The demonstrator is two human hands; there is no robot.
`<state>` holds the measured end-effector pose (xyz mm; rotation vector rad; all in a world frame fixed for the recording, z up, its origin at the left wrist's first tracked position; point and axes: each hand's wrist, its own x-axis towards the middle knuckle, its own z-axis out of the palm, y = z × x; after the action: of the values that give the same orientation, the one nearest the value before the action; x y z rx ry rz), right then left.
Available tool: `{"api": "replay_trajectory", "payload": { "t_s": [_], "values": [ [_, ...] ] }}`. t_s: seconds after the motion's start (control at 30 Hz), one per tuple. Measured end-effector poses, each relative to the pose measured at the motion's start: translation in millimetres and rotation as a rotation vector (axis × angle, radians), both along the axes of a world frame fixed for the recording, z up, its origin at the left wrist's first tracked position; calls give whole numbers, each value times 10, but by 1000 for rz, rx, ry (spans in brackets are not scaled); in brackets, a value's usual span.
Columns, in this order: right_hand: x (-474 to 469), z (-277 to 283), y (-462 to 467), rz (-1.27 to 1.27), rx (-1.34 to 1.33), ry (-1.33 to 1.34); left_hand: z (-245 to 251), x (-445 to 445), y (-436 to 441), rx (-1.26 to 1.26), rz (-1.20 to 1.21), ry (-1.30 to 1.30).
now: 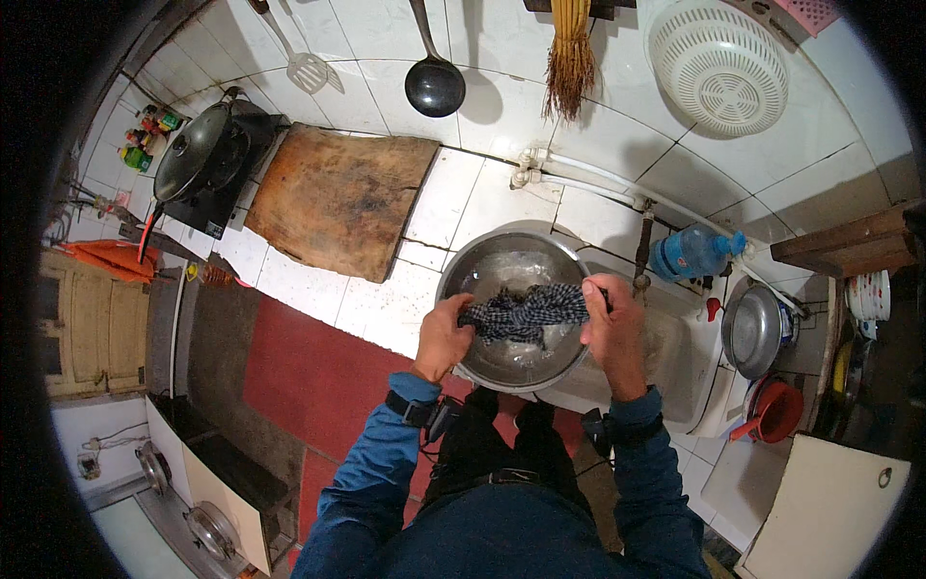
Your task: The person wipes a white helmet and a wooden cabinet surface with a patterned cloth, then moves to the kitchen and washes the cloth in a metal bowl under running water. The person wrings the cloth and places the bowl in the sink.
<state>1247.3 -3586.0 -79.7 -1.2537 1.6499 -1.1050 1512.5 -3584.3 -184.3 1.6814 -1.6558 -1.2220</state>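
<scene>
A dark, checked cloth point(528, 310) is stretched and bunched between my hands, above a round metal basin point(450, 271). My left hand point(443, 334) pinches one end near the basin's left rim. At the right rim, my right hand point(613, 326) grips the other end between thumb and fingers. Clear water point(506, 362) appears to lie in the basin below the cloth. The basin sits across the tiled counter's front and the left edge of a white sink point(669, 354).
A wooden chopping board point(343, 199) lies left of the basin, with a lidded wok point(197, 155) on a stove beyond. Pipes point(593, 188) run along the wall behind. A blue plastic bottle point(691, 252), a metal bowl point(752, 329) and a red dipper point(778, 412) stand right.
</scene>
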Motion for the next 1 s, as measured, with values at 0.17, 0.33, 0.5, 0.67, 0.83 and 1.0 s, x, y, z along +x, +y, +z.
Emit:
{"api": "replay_trajectory", "payload": {
  "t_s": [0.17,0.33,0.5,0.67,0.83,1.0],
  "values": [
    [-52,-278,122,14,61,90,-176,-98,49,-290,-120,-320],
    [-23,-1215,92,318,27,560,-364,-211,66,-436,-142,-265],
    [204,-1680,-19,498,360,817,-620,-431,59,9,-459,-258],
    [-25,-684,-95,399,-114,633,-587,-384,118,-46,-353,-383],
    [-101,336,-30,145,-131,282,-508,-270,-54,-168,-279,-532],
    [-97,436,72,15,-69,-138,-811,-377,-155,34,-465,-790]
  ]
}}
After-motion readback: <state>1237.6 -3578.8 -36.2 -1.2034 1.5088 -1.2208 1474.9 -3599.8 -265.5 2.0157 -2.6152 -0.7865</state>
